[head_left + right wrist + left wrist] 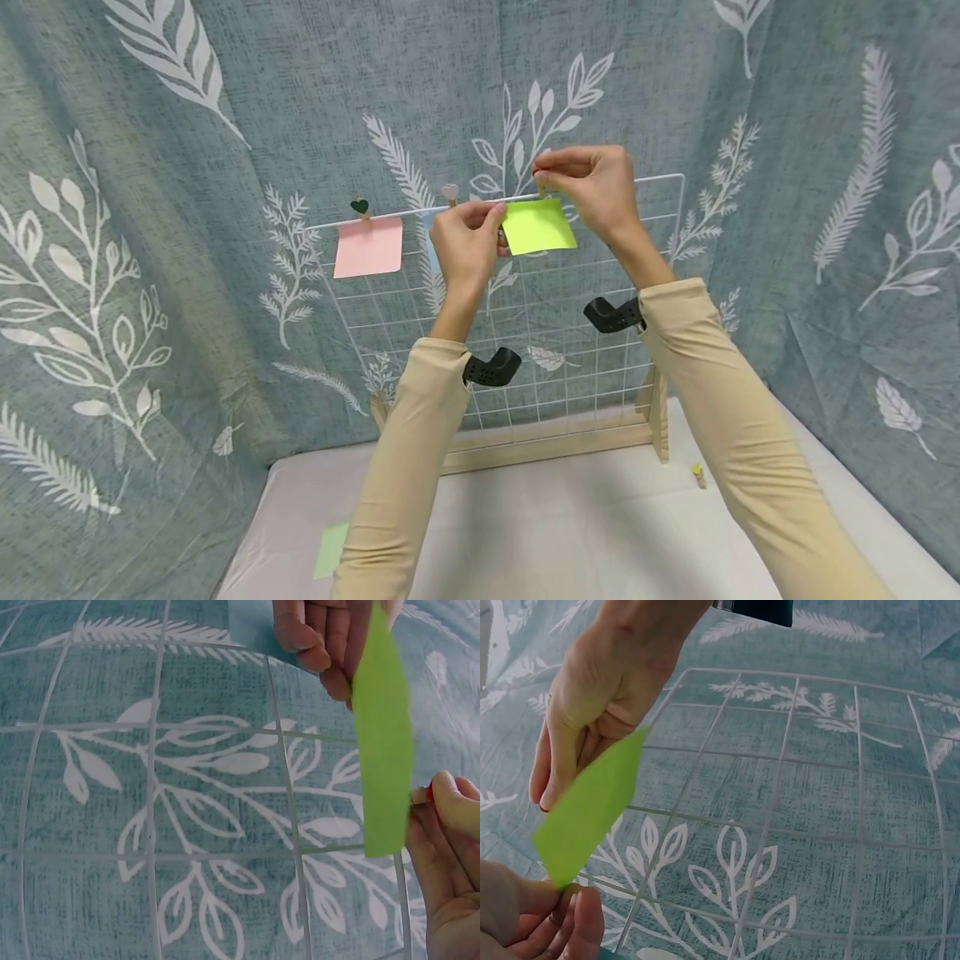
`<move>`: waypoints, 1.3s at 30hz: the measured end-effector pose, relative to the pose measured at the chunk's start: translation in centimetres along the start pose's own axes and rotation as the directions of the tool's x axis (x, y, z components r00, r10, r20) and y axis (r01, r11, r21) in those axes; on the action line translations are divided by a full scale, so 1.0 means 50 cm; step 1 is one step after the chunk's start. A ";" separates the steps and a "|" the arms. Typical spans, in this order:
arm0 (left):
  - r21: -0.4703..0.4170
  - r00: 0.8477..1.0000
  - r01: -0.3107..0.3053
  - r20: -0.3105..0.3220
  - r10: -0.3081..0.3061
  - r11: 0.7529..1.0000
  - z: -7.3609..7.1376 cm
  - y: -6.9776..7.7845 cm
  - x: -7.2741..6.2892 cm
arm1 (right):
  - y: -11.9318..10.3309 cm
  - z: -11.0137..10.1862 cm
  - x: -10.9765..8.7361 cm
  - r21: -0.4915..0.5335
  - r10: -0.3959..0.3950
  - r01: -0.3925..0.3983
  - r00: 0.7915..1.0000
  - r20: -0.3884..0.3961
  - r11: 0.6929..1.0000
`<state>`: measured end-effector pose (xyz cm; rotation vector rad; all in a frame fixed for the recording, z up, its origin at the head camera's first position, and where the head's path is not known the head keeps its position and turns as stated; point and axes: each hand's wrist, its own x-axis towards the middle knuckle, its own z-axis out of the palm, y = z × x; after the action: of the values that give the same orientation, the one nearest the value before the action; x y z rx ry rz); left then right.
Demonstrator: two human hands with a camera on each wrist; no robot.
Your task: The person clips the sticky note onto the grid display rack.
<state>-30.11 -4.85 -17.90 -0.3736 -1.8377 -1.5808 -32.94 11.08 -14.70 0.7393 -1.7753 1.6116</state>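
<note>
In the head view a bright yellow-green sticky note (538,227) lies against the top wire of the white wire grid rack (600,357). My left hand (467,243) pinches its left edge between thumb and fingers. My right hand (596,187), above the note's top edge, pinches a small wooden clothespin (542,188). The right wrist view shows a red piece (430,793) on that clothespin, by the thumb. To the left, a pink sticky note (368,247) hangs from a clothespin with a dark green heart (360,206). A blue note (431,237) is partly hidden behind my left hand.
A clothespin with a pale heart (450,192) sits above the blue note. On the white tabletop (555,533) lie a pale green note (330,550), partly behind my left sleeve, and a yellow-topped clothespin (699,476). The rack stands on a wooden base (551,450) before a leaf-patterned curtain.
</note>
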 end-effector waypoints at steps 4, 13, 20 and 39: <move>-0.021 1.000 -0.001 -0.008 0.001 1.000 0.004 -0.001 -0.001 | -0.001 0.003 0.002 -0.001 0.012 -0.012 1.000 -0.002 1.000; -0.121 0.997 0.057 -0.046 -0.063 0.991 0.015 -0.006 -0.007 | -0.001 0.007 0.001 0.034 0.034 -0.033 0.999 -0.024 0.999; -0.188 0.994 0.087 -0.056 -0.099 0.978 0.018 -0.006 -0.008 | -0.003 0.011 -0.001 -0.028 0.056 -0.056 0.998 -0.016 0.998; -0.194 0.989 0.057 -0.121 -0.081 0.979 0.020 -0.001 -0.014 | -0.015 0.020 -0.003 -0.226 -0.017 0.024 0.999 0.034 0.974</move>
<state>-29.94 -3.76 -18.40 -0.2884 -1.6234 -1.7925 -32.35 10.01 -14.40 0.6756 -1.9286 1.3611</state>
